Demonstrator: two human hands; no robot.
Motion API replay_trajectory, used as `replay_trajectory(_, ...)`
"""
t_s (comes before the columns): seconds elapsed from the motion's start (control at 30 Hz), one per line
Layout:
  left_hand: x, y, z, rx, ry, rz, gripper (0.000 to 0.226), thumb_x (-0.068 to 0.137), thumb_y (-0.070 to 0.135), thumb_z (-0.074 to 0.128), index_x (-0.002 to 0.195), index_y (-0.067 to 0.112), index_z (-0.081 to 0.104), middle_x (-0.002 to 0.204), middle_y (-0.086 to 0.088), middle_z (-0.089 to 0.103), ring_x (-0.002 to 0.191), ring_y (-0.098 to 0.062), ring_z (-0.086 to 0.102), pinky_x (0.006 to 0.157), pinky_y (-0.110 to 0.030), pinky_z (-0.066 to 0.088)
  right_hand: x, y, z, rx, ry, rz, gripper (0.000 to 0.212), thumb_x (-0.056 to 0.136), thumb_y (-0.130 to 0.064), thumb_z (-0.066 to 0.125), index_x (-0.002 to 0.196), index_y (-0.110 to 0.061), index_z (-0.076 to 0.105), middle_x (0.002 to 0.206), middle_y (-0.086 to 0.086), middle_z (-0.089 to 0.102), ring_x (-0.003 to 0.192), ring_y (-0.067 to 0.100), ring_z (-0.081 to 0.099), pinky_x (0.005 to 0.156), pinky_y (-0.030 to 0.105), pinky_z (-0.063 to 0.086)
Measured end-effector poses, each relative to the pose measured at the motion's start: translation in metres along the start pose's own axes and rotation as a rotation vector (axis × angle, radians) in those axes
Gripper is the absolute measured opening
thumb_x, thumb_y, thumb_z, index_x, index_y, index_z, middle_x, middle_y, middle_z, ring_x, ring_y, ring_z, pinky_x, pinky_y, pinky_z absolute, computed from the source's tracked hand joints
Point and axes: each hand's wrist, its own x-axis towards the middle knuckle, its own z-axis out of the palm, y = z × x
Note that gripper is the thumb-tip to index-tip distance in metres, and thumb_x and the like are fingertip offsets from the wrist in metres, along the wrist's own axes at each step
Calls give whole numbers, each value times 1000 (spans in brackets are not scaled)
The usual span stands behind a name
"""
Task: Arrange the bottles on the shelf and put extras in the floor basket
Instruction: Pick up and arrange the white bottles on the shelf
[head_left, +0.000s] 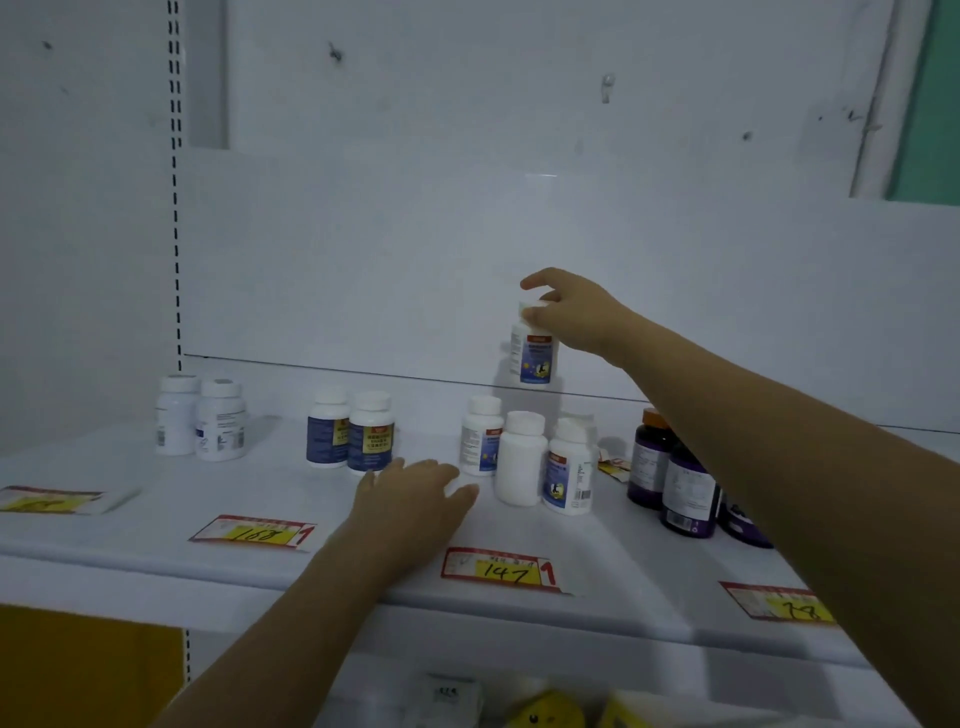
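My right hand (574, 312) grips the cap of a white bottle with a blue label (535, 358), held above the back of the white shelf (156, 530). Below it stand three white bottles (519, 457), one of them plain. My left hand (415, 493) rests flat on the shelf, fingers apart, just in front of two blue-labelled bottles (350, 434). Two white bottles (200, 418) stand at the far left. Dark purple bottles (670, 478) stand at the right, partly hidden by my right arm. The floor basket is not in view.
Price tags lie along the shelf's front edge: one reading 168 (254, 532), one reading 147 (501, 569), another at the right (779, 603) and one at far left (52, 500). A lower shelf holds yellow items (545, 712). The white back wall (467, 234) stands close behind.
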Motion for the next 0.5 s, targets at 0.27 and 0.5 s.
replay_trajectory(0.27, 4, -5, 9, 91, -135, 17, 46, 99, 42, 22, 143, 33, 34, 151, 4, 33, 140, -24, 24, 115, -51, 12, 15, 36, 30, -235, -84, 54, 38, 92, -18, 54, 131, -17, 52, 134, 9, 51, 120, 22, 49, 88, 24, 38)
replay_trajectory(0.5, 3, -3, 9, 121, -142, 16, 46, 100, 43, 20, 139, 30, 40, 148, 2, 37, 137, -23, 29, 113, -51, 12, 14, 49, 43, -306, -248, 145, 38, 84, -16, 69, 121, -13, 61, 121, 5, 57, 112, 20, 53, 88, 27, 41)
